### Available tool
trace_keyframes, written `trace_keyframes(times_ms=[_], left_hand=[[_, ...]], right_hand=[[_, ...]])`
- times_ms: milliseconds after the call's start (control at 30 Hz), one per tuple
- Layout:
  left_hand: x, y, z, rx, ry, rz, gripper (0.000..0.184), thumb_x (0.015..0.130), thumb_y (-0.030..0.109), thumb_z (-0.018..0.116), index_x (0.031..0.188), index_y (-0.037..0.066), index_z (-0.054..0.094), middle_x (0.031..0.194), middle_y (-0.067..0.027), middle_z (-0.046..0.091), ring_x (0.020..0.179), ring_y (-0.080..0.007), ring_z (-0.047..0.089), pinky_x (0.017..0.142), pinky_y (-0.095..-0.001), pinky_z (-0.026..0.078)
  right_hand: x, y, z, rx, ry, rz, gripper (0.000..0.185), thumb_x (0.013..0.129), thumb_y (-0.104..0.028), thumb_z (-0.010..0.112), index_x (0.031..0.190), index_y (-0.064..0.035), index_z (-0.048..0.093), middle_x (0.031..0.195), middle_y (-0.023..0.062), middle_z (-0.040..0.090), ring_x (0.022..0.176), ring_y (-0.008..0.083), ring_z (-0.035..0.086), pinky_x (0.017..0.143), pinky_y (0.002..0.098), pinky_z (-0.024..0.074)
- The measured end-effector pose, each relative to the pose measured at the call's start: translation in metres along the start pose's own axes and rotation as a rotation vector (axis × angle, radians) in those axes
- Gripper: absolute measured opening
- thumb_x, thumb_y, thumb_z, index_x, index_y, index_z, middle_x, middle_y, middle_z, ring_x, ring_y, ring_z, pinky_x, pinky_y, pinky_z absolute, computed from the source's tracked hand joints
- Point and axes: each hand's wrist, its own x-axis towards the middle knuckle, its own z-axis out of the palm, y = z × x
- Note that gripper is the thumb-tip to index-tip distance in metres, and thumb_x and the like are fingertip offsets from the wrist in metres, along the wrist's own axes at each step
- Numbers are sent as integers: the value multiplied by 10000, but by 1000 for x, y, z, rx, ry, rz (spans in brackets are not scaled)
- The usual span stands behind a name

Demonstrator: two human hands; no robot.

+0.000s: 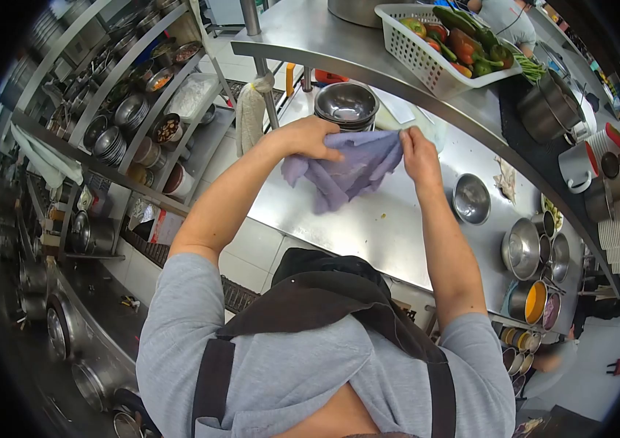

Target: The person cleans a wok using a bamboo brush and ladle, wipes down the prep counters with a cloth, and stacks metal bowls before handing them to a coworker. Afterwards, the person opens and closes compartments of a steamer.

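A crumpled purple cloth (350, 166) hangs between my two hands above the steel worktable (303, 226). My left hand (312, 140) grips its left side, the fingers lying over the fabric. At the cloth's upper right corner, my right hand (418, 152) pinches the edge between thumb and fingers. Just beyond the cloth stands a stack of steel bowls (346, 102), partly covered by it. To the right of my right forearm rests a single steel bowl (471, 198).
A raised steel shelf (310, 55) crosses above the table's far side, carrying a white basket (416, 55) of vegetables. More steel bowls (521, 248) and a pot of orange liquid (535, 301) stand at right. Left is a rack (204, 117) of bowls. A towel (250, 120) hangs on the post.
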Motion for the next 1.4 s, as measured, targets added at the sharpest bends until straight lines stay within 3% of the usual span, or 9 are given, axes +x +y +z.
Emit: trace_keyframes(times_ms=[67, 367, 533, 733, 900, 1000, 1067, 1233, 1400], left_hand=[[2, -11, 2, 245, 114, -23, 301, 667, 196, 627, 937, 64, 616, 826, -195, 631, 811, -358, 600, 742, -423, 471], [-65, -11, -17, 109, 338, -20, 203, 682, 87, 585, 877, 35, 608, 715, -171, 605, 696, -328, 600, 629, -366, 473], [-121, -84, 73, 112, 161, -155, 246, 684, 113, 580, 921, 72, 627, 814, -194, 619, 783, -364, 595, 714, -432, 473], [-154, -137, 159, -185, -170, -422, 255, 708, 210, 603, 921, 72, 629, 840, -190, 630, 817, -357, 606, 742, -418, 474], [-99, -132, 121, -103, 267, -476, 398, 694, 288, 638, 980, 13, 596, 883, -219, 624, 850, -342, 612, 752, -400, 481], [-57, -157, 149, 153, 227, -587, 450, 709, 268, 619, 1033, -35, 547, 991, -242, 600, 908, -356, 595, 785, -408, 481], [-49, -151, 170, 231, 275, -592, 444, 714, 242, 608, 1042, -47, 530, 1026, -247, 587, 933, -362, 586, 804, -416, 476], [-4, -114, 169, -35, 349, -653, 396, 731, 195, 580, 1071, -2, 528, 1084, -239, 569, 944, -369, 586, 822, -425, 472], [52, -55, 149, -137, 274, -317, 512, 729, 300, 607, 1152, 28, 511, 1197, -218, 512, 1081, -365, 507, 889, -418, 428]], right_hand=[[9, 1, 1, -18, 44, 28, 209, 882, -219, 515, 855, -14, 541, 739, 239, 581, 741, 449, 536, 642, 467, 416], [-18, -38, -18, 213, 123, -107, 181, 885, -191, 540, 834, -18, 558, 636, 164, 566, 566, 291, 553, 547, 358, 424], [-104, -7, 35, 201, -305, 62, 157, 834, -191, 611, 857, -38, 641, 709, 163, 602, 592, 269, 565, 594, 313, 455], [-147, 30, 88, 37, -612, 66, 182, 826, -209, 592, 824, -30, 623, 739, 201, 594, 676, 367, 575, 622, 414, 455], [-72, 7, 73, 73, -318, 119, 133, 834, -159, 571, 888, -47, 619, 687, 193, 587, 643, 337, 581, 618, 394, 466], [-57, 6, 68, 111, -57, 21, 174, 834, -153, 565, 975, -66, 619, 733, 179, 604, 650, 320, 588, 627, 366, 475], [-75, 19, 66, 94, -176, 103, 284, 837, -121, 572, 1116, -68, 575, 721, 109, 623, 604, 205, 585, 603, 318, 472], [-206, 36, 42, -11, -454, 291, 218, 823, -210, 586, 958, -46, 635, 876, 204, 622, 789, 360, 588, 745, 383, 478], [-332, 87, 6, -141, -296, 715, 274, 803, -184, 619, 1037, -40, 618, 857, 187, 650, 829, 312, 641, 717, 362, 499]])
